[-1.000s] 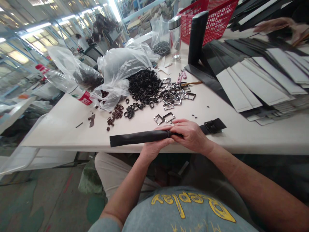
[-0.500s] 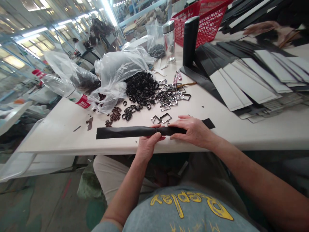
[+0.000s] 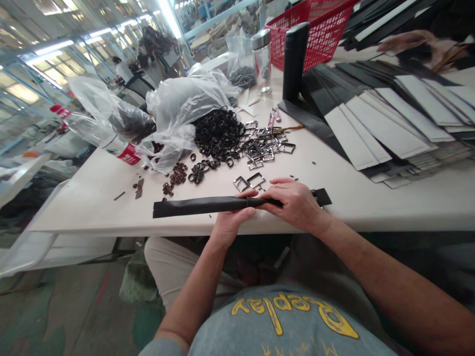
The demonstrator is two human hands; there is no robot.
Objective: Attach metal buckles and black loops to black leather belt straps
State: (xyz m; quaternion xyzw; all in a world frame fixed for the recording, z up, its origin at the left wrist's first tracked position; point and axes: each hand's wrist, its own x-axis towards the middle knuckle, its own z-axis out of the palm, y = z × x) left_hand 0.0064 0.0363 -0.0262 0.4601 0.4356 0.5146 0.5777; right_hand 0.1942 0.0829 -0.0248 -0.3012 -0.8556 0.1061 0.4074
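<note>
A long black strip (image 3: 196, 205) lies level across my two hands, just above the table's front edge. My left hand (image 3: 234, 220) holds it near the middle from below, beside a small dark loop (image 3: 248, 201) round the strip. Closed on the strip just right of the loop is my right hand (image 3: 293, 204), which pinches it narrow. The strip's right end (image 3: 323, 197) sticks out beyond my right hand. Two metal rectangular frames (image 3: 256, 180) lie just behind my hands.
Black loops (image 3: 217, 131), brown loops (image 3: 178, 174) and metal frames (image 3: 265, 143) are heaped behind. Plastic bags (image 3: 181, 101) and a bottle (image 3: 128, 152) stand left. A glass jar (image 3: 262, 64), black cylinder (image 3: 294, 62), red basket (image 3: 322, 37) and stacked strips (image 3: 382, 128) are right.
My right hand has squeezed the strip narrower beside the loop. The strip and its loop have shifted slightly right, and my left thumb lies lower, off the loop.
</note>
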